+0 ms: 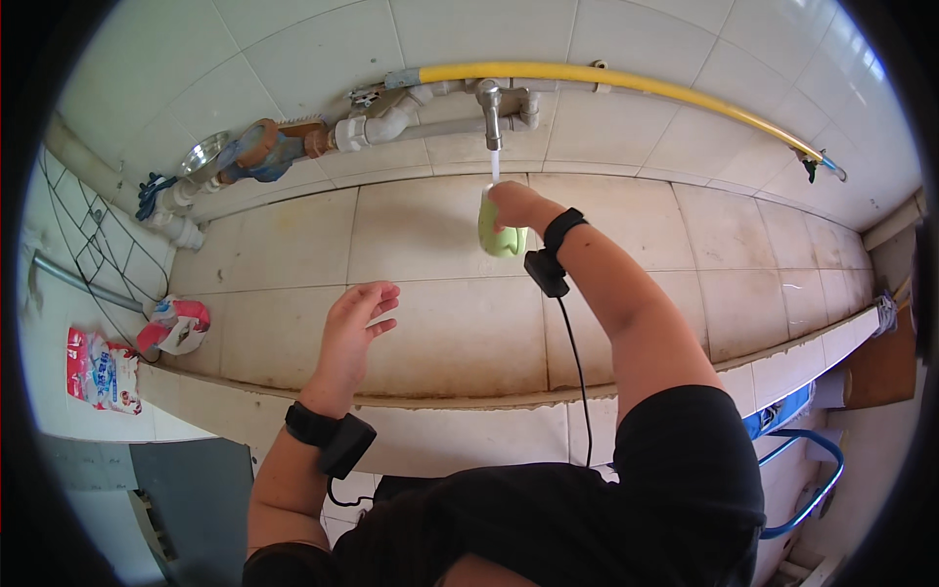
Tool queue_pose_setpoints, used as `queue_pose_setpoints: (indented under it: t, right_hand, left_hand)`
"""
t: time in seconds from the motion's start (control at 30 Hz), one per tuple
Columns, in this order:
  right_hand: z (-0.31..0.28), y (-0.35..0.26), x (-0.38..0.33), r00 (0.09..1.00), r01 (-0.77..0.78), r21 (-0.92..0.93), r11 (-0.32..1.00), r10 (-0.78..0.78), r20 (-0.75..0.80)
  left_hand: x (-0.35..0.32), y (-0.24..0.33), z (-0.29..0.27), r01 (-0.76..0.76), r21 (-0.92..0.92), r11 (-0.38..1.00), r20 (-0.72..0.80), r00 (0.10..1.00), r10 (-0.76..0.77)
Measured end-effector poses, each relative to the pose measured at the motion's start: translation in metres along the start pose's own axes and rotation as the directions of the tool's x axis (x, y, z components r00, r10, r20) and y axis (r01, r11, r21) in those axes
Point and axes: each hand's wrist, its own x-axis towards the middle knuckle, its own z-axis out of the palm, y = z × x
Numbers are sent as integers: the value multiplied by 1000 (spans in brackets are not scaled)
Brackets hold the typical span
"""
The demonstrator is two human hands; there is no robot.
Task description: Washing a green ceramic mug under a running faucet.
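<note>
Water (496, 164) runs down from a metal tap (491, 108) on the tiled wall. Under the stream, my right hand (515, 203) grips a light green cup (495, 241) near its rim. The fingers cover part of the cup, and its inside is hidden. Below and to the left, my left hand (350, 323) hovers above the tiled trough floor (450, 333), holding nothing, its fingers loosely bent and apart. A black strap with a small box sits on each wrist.
Yellow hose (587, 71) and pipes run along the wall, with a blue-brown valve (262, 149) at left. Beside them rests a metal bowl (205, 154). Plastic packets (103, 370) lie at far left. A raised ledge (469, 399) borders the near side; a cable hangs from my right wrist.
</note>
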Motion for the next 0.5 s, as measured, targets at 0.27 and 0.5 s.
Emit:
queue_pose_setpoints:
  t: [0.27, 0.5]
  right_hand:
    - [2, -7, 3, 995, -60, 43, 997, 63, -72]
    - [20, -5, 8, 996, -87, 233, 969, 77, 53]
  left_hand:
    - [-3, 2, -5, 24, 18, 1000, -43, 999, -23]
    - [-6, 1, -7, 22, -30, 999, -38, 999, -23]
